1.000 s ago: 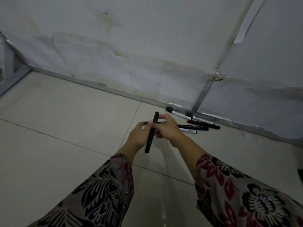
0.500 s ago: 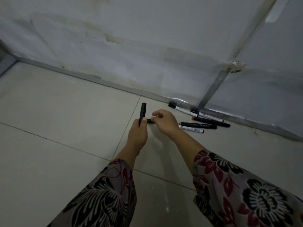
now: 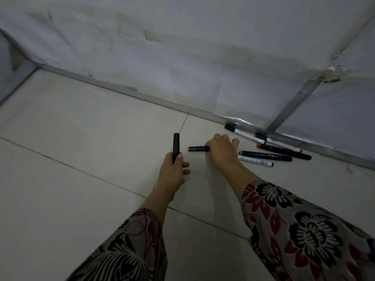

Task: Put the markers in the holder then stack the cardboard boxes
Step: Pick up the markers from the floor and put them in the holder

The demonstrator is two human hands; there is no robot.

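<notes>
I've got bare tiled floor point(image 3: 81, 142) to pass over, left of the left hand point(image 3: 172, 171). On the right, five loose markers point(image 3: 265, 155) crowd the floor, and the sheeted wall point(image 3: 203, 78) just behind them blocks further reach.

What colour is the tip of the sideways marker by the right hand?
The tip is yellow, on a black marker; head view.

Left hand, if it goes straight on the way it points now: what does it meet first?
Left hand: probably bare floor, then the metal strip at the wall's foot. The yellow-tipped marker in the right hand lies just right of that line; depth unclear.
</notes>
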